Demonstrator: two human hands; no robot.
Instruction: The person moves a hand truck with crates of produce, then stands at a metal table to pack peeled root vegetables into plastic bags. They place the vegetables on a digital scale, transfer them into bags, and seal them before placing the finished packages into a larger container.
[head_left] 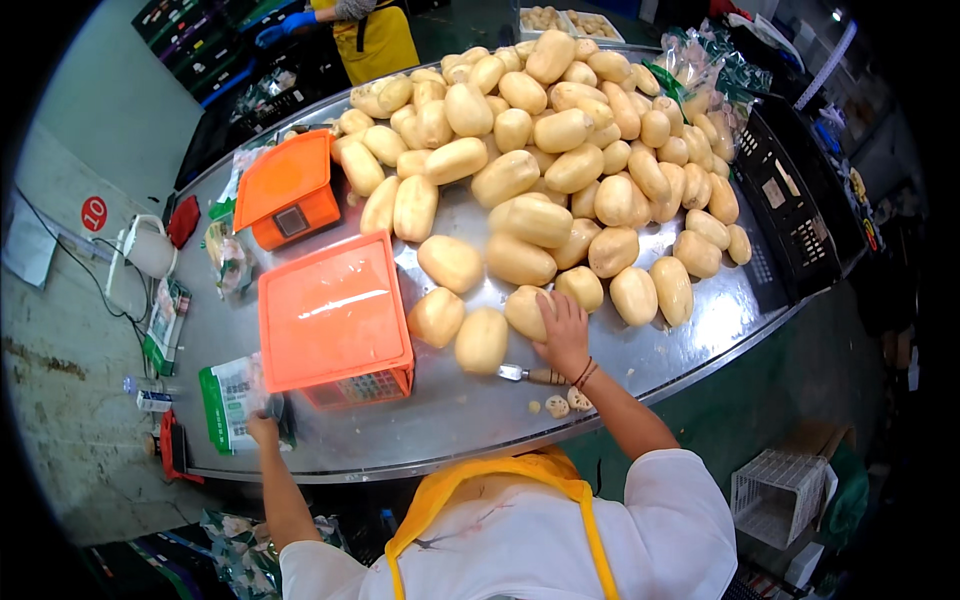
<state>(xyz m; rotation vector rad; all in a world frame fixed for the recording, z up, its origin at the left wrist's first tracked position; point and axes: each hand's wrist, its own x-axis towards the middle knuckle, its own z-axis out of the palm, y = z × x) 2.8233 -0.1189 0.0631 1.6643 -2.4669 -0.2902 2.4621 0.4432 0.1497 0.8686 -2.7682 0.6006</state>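
Observation:
A big heap of peeled, pale lotus root segments [520,225] lies on the steel table. My right hand [566,338] rests over one lotus root [527,313] at the near edge of the heap, its fingers curled round the top. Just below it lies a knife with a wooden handle [545,376], its short metal blade pointing left. Small cut lotus root ends [557,405], their holes showing, sit near the table edge. On the left, my left hand [263,428] pinches the edge of a green and white plastic bag [230,405] lying on the table.
An upturned orange basket [335,310] stands between my hands; behind it is an orange scale [288,185]. A black crate [790,200] borders the table's right side. More bags [228,258] lie at the left. Across the table stands a person in a yellow apron [375,45] and blue gloves.

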